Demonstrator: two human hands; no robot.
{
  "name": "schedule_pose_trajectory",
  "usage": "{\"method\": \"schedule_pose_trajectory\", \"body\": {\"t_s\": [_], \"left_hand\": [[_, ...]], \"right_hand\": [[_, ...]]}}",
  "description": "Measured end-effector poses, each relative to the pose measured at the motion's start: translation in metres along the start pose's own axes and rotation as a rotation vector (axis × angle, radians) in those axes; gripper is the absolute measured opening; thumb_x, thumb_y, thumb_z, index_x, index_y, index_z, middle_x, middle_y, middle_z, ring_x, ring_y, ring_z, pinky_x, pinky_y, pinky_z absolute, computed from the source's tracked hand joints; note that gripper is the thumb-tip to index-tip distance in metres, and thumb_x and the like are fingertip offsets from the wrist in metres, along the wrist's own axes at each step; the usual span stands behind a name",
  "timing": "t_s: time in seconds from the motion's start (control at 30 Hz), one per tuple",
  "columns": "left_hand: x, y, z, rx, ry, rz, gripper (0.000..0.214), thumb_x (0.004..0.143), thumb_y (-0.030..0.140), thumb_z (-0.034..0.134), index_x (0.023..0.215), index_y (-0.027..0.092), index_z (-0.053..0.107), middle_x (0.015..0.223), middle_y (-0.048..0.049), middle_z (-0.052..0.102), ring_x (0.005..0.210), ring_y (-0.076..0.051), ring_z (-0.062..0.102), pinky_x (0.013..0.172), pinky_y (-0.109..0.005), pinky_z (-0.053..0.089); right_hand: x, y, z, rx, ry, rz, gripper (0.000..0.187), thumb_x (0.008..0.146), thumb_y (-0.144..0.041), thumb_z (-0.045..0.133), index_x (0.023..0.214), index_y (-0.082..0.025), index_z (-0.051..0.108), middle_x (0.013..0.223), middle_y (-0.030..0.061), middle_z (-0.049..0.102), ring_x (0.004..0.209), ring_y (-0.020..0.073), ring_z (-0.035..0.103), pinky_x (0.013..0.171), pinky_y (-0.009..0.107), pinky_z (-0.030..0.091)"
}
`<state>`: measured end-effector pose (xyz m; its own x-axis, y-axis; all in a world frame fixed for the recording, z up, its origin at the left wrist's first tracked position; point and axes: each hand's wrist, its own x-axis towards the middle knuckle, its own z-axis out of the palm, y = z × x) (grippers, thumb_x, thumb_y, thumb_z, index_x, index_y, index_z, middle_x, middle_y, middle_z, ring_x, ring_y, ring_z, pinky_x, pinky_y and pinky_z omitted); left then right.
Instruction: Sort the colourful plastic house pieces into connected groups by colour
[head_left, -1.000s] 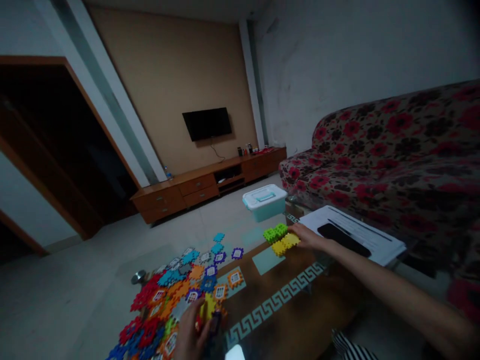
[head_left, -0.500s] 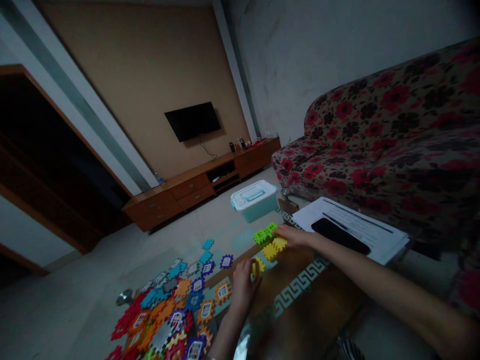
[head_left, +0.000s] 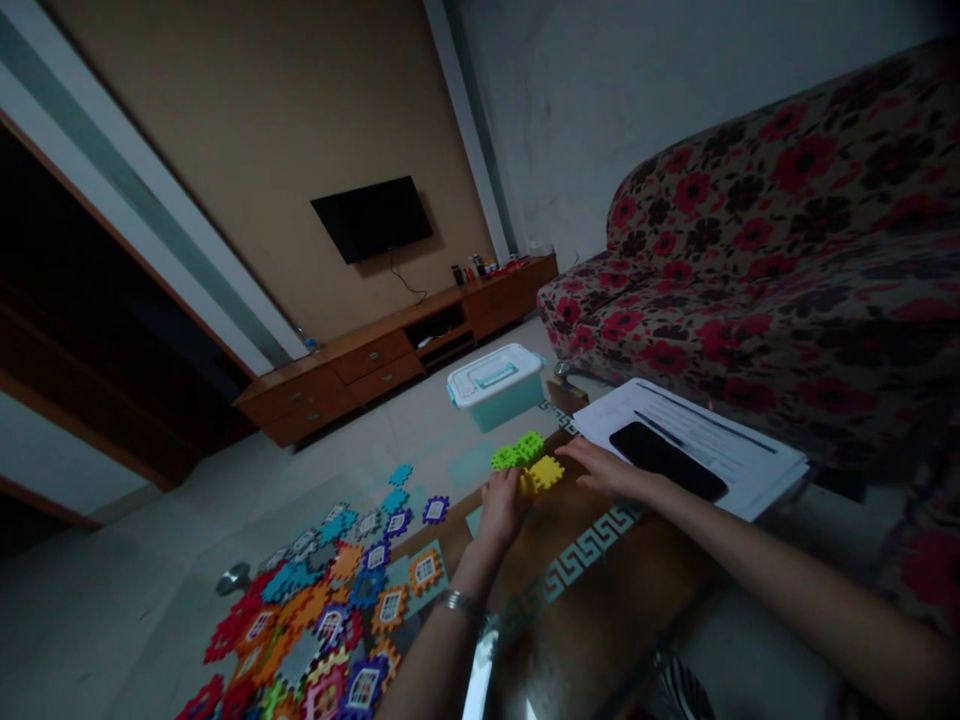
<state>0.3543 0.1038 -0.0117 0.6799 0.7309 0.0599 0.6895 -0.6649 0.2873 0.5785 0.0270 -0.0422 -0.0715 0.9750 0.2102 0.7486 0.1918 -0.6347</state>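
Observation:
My left hand is closed at the near end of the yellow interlocking tiles, its fingers curled on a yellow tile that they partly hide. My right hand is just to the right of those tiles, with its fingers stretched out and nothing in them. Right behind the yellow tiles lie bright green interlocking tiles on the glass tabletop. To the left, a purple tile with a white window grid lies apart from the rest.
A heap of mixed coloured tiles spreads over the table's left side. A lidded teal box stands at the back. On the right, a black phone and a pen rest on papers. A floral sofa stands beyond.
My left hand has brought its yellow tile right and forward to the other yellow tiles. My right hand has let go of them and drawn slightly right. The camera view has shifted a little.

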Motion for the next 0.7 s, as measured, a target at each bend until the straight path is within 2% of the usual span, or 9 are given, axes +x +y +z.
{"method": "schedule_pose_trajectory", "body": {"t_s": [0.2, 0.33, 0.43, 0.5, 0.6, 0.7], "left_hand": [[0.004, 0.004, 0.0, -0.021, -0.04, -0.003, 0.034, 0.083, 0.021, 0.058, 0.116, 0.018, 0.056, 0.121, -0.0111, 0.061, 0.115, -0.026, 0.051, 0.097, -0.04, 0.038], [-0.015, -0.007, -0.013, -0.05, 0.024, -0.019, 0.039, 0.083, 0.019, 0.059, 0.122, 0.02, 0.053, 0.128, -0.0101, 0.057, 0.119, -0.025, 0.048, 0.101, -0.04, 0.036], [-0.052, -0.025, -0.026, -0.071, 0.097, -0.06, 0.041, 0.083, 0.014, 0.056, 0.123, 0.022, 0.053, 0.129, -0.0086, 0.056, 0.121, -0.023, 0.048, 0.103, -0.039, 0.036], [-0.086, -0.041, -0.032, -0.083, 0.142, -0.097, 0.043, 0.081, 0.011, 0.056, 0.123, 0.023, 0.053, 0.128, -0.0083, 0.056, 0.121, -0.022, 0.048, 0.103, -0.039, 0.038], [-0.142, -0.073, -0.039, -0.094, 0.214, -0.189, 0.043, 0.078, 0.008, 0.054, 0.118, 0.022, 0.057, 0.124, -0.0081, 0.059, 0.119, -0.023, 0.051, 0.101, -0.04, 0.04], [-0.194, -0.108, -0.048, -0.041, 0.251, -0.36, 0.047, 0.075, 0.002, 0.048, 0.115, 0.021, 0.06, 0.125, -0.0083, 0.06, 0.121, -0.023, 0.05, 0.102, -0.04, 0.038]], "right_hand": [[-0.012, 0.009, 0.008, -0.006, -0.013, 0.056, 0.063, 0.071, -0.006, 0.054, 0.132, -0.018, 0.051, 0.128, 0.0112, 0.053, 0.122, 0.0259, 0.048, 0.108, 0.041, 0.034], [-0.019, 0.013, 0.013, -0.035, 0.0, 0.016, 0.056, 0.075, -0.01, 0.052, 0.131, -0.017, 0.052, 0.127, 0.0125, 0.053, 0.122, 0.0249, 0.049, 0.108, 0.04, 0.034], [-0.019, 0.003, 0.023, -0.051, 0.051, -0.009, 0.049, 0.079, -0.013, 0.049, 0.128, -0.018, 0.054, 0.124, 0.0136, 0.055, 0.117, 0.0248, 0.053, 0.104, 0.04, 0.039], [-0.014, -0.014, 0.035, -0.047, 0.07, -0.035, 0.045, 0.081, -0.014, 0.047, 0.124, -0.019, 0.057, 0.122, 0.0129, 0.057, 0.115, 0.0246, 0.054, 0.102, 0.04, 0.041], [-0.004, -0.06, 0.064, -0.015, 0.026, -0.103, 0.042, 0.08, -0.011, 0.047, 0.119, -0.019, 0.06, 0.119, 0.0115, 0.06, 0.114, 0.0237, 0.055, 0.101, 0.04, 0.041], [0.005, -0.121, 0.105, 0.036, -0.109, -0.172, 0.042, 0.078, -0.007, 0.048, 0.116, -0.019, 0.061, 0.114, 0.01, 0.062, 0.11, 0.0225, 0.056, 0.099, 0.039, 0.042]]}}
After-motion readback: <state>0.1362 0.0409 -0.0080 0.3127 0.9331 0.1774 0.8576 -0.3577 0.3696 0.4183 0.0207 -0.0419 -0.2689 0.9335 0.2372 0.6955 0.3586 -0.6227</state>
